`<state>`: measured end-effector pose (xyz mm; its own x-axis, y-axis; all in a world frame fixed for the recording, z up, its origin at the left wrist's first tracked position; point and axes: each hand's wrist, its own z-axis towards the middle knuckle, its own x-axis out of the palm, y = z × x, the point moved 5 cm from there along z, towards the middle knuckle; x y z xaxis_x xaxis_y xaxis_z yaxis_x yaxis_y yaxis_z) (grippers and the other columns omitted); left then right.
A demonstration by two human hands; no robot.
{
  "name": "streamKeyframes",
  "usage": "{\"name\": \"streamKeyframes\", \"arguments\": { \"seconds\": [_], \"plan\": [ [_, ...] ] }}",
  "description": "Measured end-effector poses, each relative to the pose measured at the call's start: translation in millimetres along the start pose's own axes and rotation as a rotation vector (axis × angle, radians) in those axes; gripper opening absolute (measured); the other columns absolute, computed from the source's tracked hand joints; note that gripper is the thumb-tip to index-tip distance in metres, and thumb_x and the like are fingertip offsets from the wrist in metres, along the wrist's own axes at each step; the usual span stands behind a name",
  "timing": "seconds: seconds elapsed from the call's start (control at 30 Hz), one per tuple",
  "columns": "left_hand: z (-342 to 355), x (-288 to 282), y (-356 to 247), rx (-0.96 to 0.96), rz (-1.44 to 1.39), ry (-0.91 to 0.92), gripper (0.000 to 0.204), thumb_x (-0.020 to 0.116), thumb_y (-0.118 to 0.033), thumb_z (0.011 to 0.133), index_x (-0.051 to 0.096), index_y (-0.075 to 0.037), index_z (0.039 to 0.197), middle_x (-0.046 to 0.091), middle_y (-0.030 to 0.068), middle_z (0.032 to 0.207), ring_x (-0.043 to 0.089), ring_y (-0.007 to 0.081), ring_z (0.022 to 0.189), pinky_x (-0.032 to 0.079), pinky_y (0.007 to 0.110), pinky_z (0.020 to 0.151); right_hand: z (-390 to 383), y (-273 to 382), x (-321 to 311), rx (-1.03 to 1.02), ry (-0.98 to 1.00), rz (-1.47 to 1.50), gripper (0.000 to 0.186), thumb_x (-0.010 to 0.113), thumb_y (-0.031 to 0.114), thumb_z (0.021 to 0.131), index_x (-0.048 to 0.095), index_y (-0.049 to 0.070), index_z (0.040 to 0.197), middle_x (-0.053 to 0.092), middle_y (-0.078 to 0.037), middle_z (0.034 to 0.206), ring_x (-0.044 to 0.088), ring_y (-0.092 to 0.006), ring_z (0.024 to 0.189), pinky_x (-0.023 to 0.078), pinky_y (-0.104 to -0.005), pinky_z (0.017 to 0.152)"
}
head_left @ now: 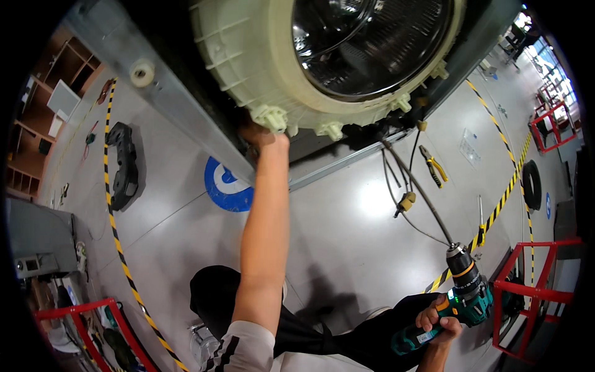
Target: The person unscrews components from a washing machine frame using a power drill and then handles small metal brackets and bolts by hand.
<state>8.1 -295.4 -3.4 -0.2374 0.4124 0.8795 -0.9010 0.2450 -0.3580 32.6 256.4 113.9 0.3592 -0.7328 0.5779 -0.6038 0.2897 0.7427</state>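
A washing machine with its front panel off stands before me, its pale plastic tub [248, 56] around a shiny metal drum [372, 46]. My left hand [255, 132] reaches in under the tub's lower left edge, beside the grey metal frame [180, 102]. Its fingers are hidden there, so I cannot see what they touch. Low at the right, my right hand [439, 323] grips a green and black cordless drill [468, 291] by its handle. From the drill's chuck a long thin shaft [421, 195] slants up to the machine's lower front edge.
Pliers with yellow handles [434, 166] and a yellow-handled screwdriver [481, 229] lie on the floor at the right. Loose cables with a connector [406, 201] hang from the machine. A dark moulded block [123, 166] lies left, beside striped tape. Red metal frames [536, 288] stand right.
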Motion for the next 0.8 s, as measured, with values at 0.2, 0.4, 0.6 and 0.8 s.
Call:
{"name": "streamKeyframes", "arguments": {
  "seconds": [0.2, 0.4, 0.6, 0.8],
  "plan": [
    [-33, 56, -57, 0.307, 0.620, -0.446, 0.043, 0.052, -0.013, 0.085, 0.042, -0.006, 0.126, 0.050, 0.0076, 0.122, 0.050, 0.0211, 0.108, 0.044, 0.036, 0.089, 4, -7, 18, 0.020, -0.026, 0.012, 0.044, 0.055, 0.016, 0.063, 0.042, -0.001, 0.101, 0.043, -0.005, 0.059, 0.050, -0.0182, 0.045, 0.043, -0.0357, 0.050],
    [-14, 75, -63, 0.238, 0.505, -0.469, 0.042, 0.042, -0.026, 0.086, 0.045, -0.007, 0.124, 0.050, 0.0102, 0.120, 0.052, 0.0251, 0.106, 0.044, 0.039, 0.088, 2, -6, 20, 0.014, -0.019, -0.011, 0.046, 0.056, 0.016, 0.062, 0.042, 0.000, 0.102, 0.046, -0.006, 0.060, 0.051, -0.0185, 0.047, 0.044, -0.0351, 0.052],
    [-11, 79, -54, 0.085, 0.341, -0.487, 0.042, 0.038, -0.036, 0.087, 0.049, -0.008, 0.116, 0.052, 0.0072, 0.113, 0.054, 0.0235, 0.101, 0.046, 0.036, 0.084, 2, -6, 14, 0.044, -0.032, -0.019, 0.045, 0.057, 0.015, 0.062, 0.041, 0.000, 0.101, 0.045, -0.007, 0.060, 0.053, -0.0213, 0.051, 0.045, -0.0388, 0.057],
    [-16, 82, -57, 0.202, 0.398, -0.420, 0.043, 0.038, -0.037, 0.087, 0.050, -0.007, 0.116, 0.052, 0.0066, 0.114, 0.054, 0.0226, 0.100, 0.046, 0.036, 0.084, 7, -5, 14, 0.035, -0.037, 0.006, 0.045, 0.057, 0.014, 0.063, 0.041, 0.001, 0.103, 0.047, -0.008, 0.061, 0.055, -0.0221, 0.053, 0.046, -0.0384, 0.058]
  ]
}}
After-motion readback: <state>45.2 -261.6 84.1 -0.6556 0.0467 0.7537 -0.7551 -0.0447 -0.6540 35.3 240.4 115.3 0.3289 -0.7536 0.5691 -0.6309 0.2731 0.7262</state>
